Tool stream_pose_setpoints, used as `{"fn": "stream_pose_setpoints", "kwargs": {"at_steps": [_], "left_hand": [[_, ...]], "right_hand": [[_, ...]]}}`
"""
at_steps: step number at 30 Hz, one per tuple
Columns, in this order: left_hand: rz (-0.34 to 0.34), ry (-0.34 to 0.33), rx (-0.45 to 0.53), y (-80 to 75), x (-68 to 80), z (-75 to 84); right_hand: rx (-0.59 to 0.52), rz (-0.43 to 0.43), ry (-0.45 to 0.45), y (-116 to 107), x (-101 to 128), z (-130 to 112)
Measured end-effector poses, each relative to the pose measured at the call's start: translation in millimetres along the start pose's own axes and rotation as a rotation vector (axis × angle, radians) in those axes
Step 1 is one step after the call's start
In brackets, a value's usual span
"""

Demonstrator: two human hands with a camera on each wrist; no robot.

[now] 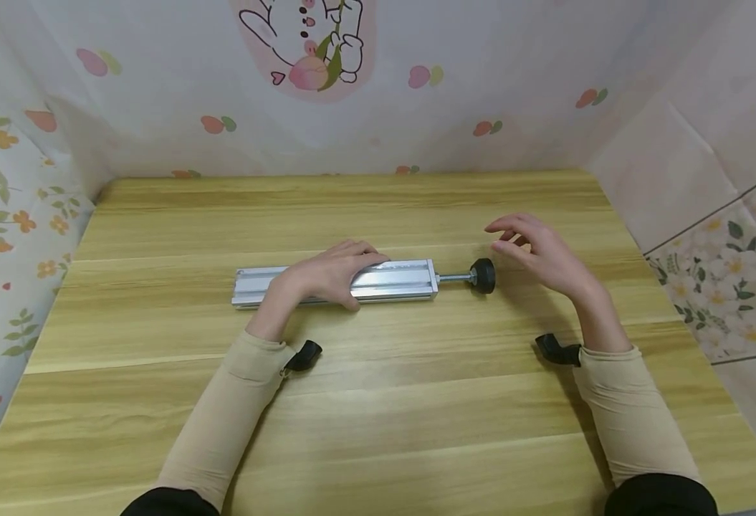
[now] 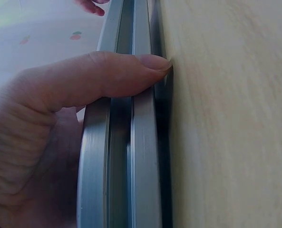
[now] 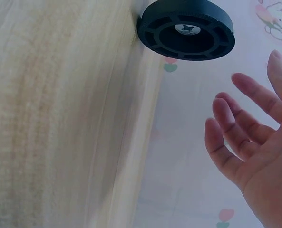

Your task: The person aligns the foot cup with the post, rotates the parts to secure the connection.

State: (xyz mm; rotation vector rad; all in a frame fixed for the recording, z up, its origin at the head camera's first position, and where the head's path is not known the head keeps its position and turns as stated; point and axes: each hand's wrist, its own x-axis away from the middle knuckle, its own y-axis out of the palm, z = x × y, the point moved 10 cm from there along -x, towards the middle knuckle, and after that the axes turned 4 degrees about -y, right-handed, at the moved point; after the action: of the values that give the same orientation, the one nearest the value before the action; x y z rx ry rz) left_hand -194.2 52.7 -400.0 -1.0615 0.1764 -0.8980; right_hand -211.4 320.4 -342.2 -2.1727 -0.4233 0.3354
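Observation:
A silver aluminium rail [image 1: 397,281] lies left to right across the middle of the wooden table [image 1: 378,423]. A thin threaded rod [image 1: 455,277] with a round black foot [image 1: 483,275] sticks out of its right end. My left hand [image 1: 332,276] lies over the rail's middle and grips it. In the left wrist view its thumb [image 2: 107,76] presses on the near side of the rail [image 2: 141,166], down to the table. My right hand [image 1: 532,247] hovers just right of the black foot with fingers spread, touching nothing. The right wrist view shows the foot [image 3: 186,29] apart from the fingers [image 3: 226,123].
Printed fabric walls [image 1: 378,107] close in the table on the left, back and right. Black wrist-camera mounts [image 1: 303,355] [image 1: 558,350] sit at both sleeves. Bare wood stretches in front of and behind the rail.

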Motion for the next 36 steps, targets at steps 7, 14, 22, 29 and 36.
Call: {"fn": "stream_pose_setpoints", "kwargs": {"at_steps": [7, 14, 22, 29, 36], "left_hand": [[-0.006, -0.004, 0.002, 3.4, -2.2, -1.2], [0.003, 0.013, -0.004, 2.3, -1.9, 2.3], [0.007, 0.018, -0.004, 1.4, -1.8, 2.8], [-0.002, -0.002, -0.012, 0.4, -1.7, 1.0], [-0.001, 0.001, -0.004, 0.4, 0.1, 2.6]], "right_hand": [[0.002, 0.007, -0.017, 1.9, 2.2, -3.0], [0.012, 0.009, -0.013, 0.6, 3.7, -5.6], [0.014, 0.013, -0.016, -0.4, 4.4, -7.0], [0.012, 0.013, -0.020, -0.7, 3.3, -8.2], [0.015, 0.013, -0.031, -0.2, 2.1, -9.6]]}}
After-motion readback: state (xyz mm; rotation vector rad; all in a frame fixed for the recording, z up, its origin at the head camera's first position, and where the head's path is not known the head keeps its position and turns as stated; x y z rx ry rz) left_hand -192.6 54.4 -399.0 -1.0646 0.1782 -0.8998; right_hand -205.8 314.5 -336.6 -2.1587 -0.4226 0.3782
